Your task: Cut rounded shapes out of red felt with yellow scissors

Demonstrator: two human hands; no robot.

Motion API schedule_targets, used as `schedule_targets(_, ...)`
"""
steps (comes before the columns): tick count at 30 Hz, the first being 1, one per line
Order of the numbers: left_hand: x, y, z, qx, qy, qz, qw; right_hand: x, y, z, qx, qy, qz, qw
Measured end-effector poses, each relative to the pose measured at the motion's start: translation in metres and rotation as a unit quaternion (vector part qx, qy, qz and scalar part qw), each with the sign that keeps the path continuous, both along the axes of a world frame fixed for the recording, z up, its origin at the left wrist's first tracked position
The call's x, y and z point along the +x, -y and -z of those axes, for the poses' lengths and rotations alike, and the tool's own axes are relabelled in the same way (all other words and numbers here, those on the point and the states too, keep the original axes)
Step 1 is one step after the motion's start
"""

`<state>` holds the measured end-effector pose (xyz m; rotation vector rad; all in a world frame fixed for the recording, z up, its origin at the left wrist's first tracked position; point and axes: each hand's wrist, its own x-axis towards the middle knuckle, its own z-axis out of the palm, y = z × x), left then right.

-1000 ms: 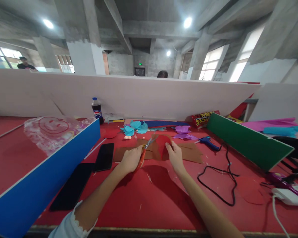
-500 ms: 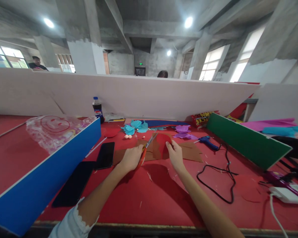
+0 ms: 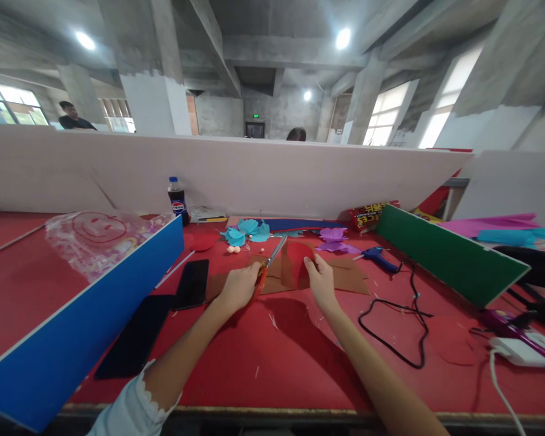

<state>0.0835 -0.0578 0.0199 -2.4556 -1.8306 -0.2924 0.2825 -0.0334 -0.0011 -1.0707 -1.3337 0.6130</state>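
Wrapped round the orange handles of a pair of scissors (image 3: 269,264), my left hand (image 3: 240,287) is closed, and the metal blades point up and to the right. My right hand (image 3: 320,278) pinches the right edge of a red paper piece (image 3: 297,259) with a rounded top. The scissor blades lie just left of that paper and look nearly closed; whether they touch it I cannot tell. Beneath both hands, brown paper (image 3: 347,277) lies on the red tabletop (image 3: 295,381). Part of the handles is hidden by my left fingers.
A blue board (image 3: 91,315) stands at left, a green board (image 3: 449,257) at right. Two dark phone-like slabs (image 3: 193,283) lie beside my left arm. Blue and purple paper petals (image 3: 247,232), a cola bottle (image 3: 178,200) and a corded blue glue gun (image 3: 380,259) lie farther back.
The scissor blades have come closer together and moved slightly away from the red paper. Both hands keep their grips almost in place. The whole view has shifted a little.
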Motion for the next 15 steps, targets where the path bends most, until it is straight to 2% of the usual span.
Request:
schedule_targets(7, -0.0031, -0.0013, -0.0043, 0.003, 0.054, -0.002, 0.999, 0.0005, -0.0019, 0.0005, 0.003, -0.023, -0.024, 0.999)
schedule_targets(10, -0.0039, 0.0000, -0.0048, -0.014, 0.055, 0.019, 0.998, 0.0010, -0.0031, 0.0009, 0.011, -0.024, -0.024, 0.999)
schedule_targets(15, -0.0028, 0.0023, -0.0019, 0.000, 0.050, 0.052, 0.997, 0.0013, -0.0041, 0.0008, 0.017, -0.022, -0.024, 0.999)
